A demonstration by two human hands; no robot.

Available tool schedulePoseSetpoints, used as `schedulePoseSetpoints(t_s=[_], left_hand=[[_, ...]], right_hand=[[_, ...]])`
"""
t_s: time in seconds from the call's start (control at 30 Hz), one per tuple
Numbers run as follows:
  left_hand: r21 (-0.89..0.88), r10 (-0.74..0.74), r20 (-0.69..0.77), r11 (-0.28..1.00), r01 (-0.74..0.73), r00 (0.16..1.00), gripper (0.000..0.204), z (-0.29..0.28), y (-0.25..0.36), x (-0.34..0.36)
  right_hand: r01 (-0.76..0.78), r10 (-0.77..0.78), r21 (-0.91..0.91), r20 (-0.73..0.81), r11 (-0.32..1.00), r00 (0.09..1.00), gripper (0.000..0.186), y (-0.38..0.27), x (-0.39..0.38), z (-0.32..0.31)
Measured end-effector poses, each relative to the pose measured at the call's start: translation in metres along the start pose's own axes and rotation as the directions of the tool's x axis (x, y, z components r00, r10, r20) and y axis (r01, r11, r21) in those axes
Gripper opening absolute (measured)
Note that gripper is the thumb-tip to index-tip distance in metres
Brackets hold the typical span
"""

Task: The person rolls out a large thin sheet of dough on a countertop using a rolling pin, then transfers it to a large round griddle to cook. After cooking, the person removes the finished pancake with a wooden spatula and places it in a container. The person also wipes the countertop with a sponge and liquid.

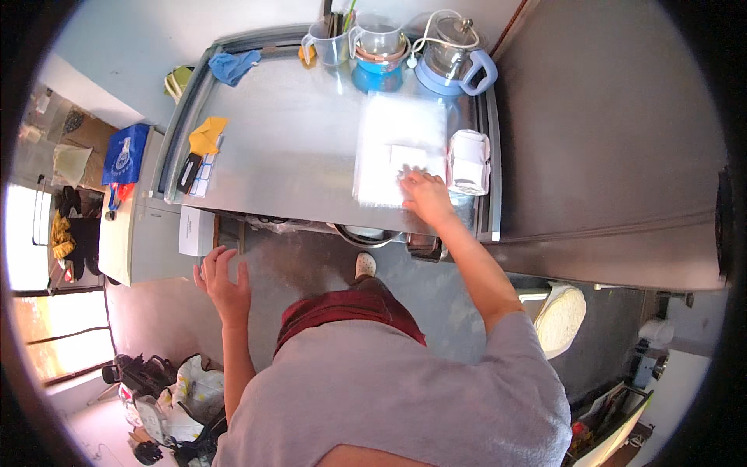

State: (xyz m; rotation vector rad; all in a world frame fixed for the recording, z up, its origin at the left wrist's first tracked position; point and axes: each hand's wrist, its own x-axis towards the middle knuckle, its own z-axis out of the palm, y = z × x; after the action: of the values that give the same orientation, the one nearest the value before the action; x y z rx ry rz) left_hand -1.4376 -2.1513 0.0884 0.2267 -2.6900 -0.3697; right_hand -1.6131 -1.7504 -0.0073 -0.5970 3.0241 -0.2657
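My right hand [426, 198] reaches over the right part of a grey metal tabletop [288, 148]. Its fingers are apart and rest on or just over a whitish, shiny plastic sheet or bag [401, 121]. A smaller white rectangle [407, 154] shows just beyond the fingertips; whether it is touched I cannot tell. Beside the sheet on the right stands a white carton-like container [468, 162]. My left hand [224, 286] hangs in the air off the table's front edge, fingers spread, with nothing in it.
Along the back stand a glass kettle with a blue base [442, 74], a clear measuring jug [328, 48] and a blue container [377, 75]. A blue cloth [233, 68], yellow cloth [208, 136] and black box [188, 173] lie left. A white stool [560, 319] stands behind right.
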Motion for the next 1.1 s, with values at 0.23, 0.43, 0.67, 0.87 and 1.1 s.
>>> schedulePoseSetpoints(t_s=[0.23,0.43,0.67,0.87,1.1], left_hand=[[-0.112,0.056,0.101,0.993,-0.045,0.993,0.029,0.033,0.0,0.066],[-0.252,0.309,0.14,0.93,-0.268,0.94,0.029,0.065,0.002,0.132],[-0.646,0.701,0.14,0.6,-0.472,0.7,0.022,0.153,0.095,0.183],[-0.658,0.881,0.29,0.468,-0.591,0.375,0.019,0.228,0.207,0.188],[-0.763,0.459,0.568,0.606,0.227,0.683,0.017,0.248,0.19,0.223]], right_hand=[[0.08,-0.053,0.369,-0.082,0.926,0.995,0.017,0.024,0.009,-0.005],[-0.09,0.111,0.342,-0.043,0.935,0.993,0.015,0.026,0.023,-0.015],[-0.195,0.225,0.309,-0.065,0.931,0.972,0.014,0.018,0.031,-0.029],[-0.288,0.304,0.164,-0.079,0.944,0.95,0.015,-0.003,0.036,-0.043],[-0.358,0.693,0.595,-0.596,0.72,0.405,0.03,-0.048,0.001,-0.052]])
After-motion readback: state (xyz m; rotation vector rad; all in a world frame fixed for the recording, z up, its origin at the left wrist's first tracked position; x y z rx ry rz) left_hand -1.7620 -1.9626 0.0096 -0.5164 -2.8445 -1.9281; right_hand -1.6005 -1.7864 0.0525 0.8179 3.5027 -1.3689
